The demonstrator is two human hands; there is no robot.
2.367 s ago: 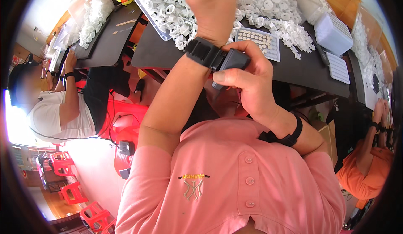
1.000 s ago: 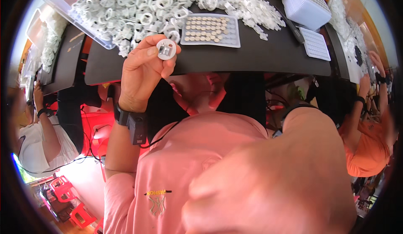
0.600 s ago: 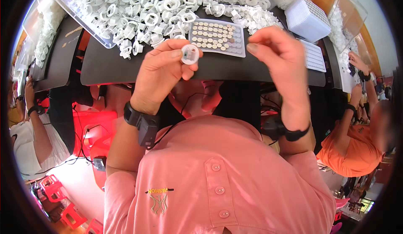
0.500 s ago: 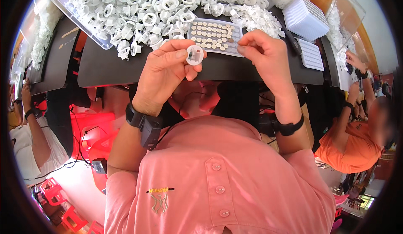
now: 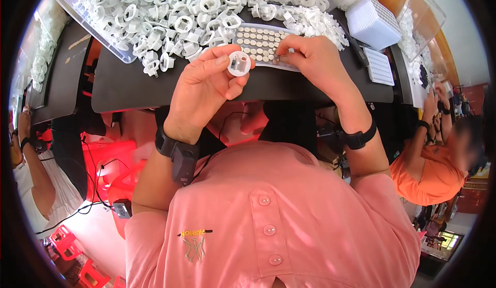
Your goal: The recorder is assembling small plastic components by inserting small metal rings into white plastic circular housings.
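Observation:
My left hand (image 5: 204,84) grips a round white plastic housing (image 5: 239,64) between thumb and fingers, its open face toward me. Small metal contacts and a reddish part show inside the housing. Over the right side of a shallow translucent tray (image 5: 263,64) is my right hand (image 5: 315,63), thumb and forefinger pinched together. Something small and dark shows at its fingertips, too small to name. Rows of round, silvery button cells (image 5: 257,43) lie in the tray, partly hidden by my right fingers.
A large heap of white plastic housings (image 5: 170,16) fills a clear bin at the back left. Small white parts (image 5: 312,27) lie behind the tray. Stacked white trays (image 5: 373,21) and a single tray (image 5: 378,65) stand right on the dark table (image 5: 139,89). Co-workers sit on both sides.
My right hand has moved left, farther over the tray, its fingertips now at the button cells. My left hand keeps hold of the housing, nearly in place. The view has shifted slightly.

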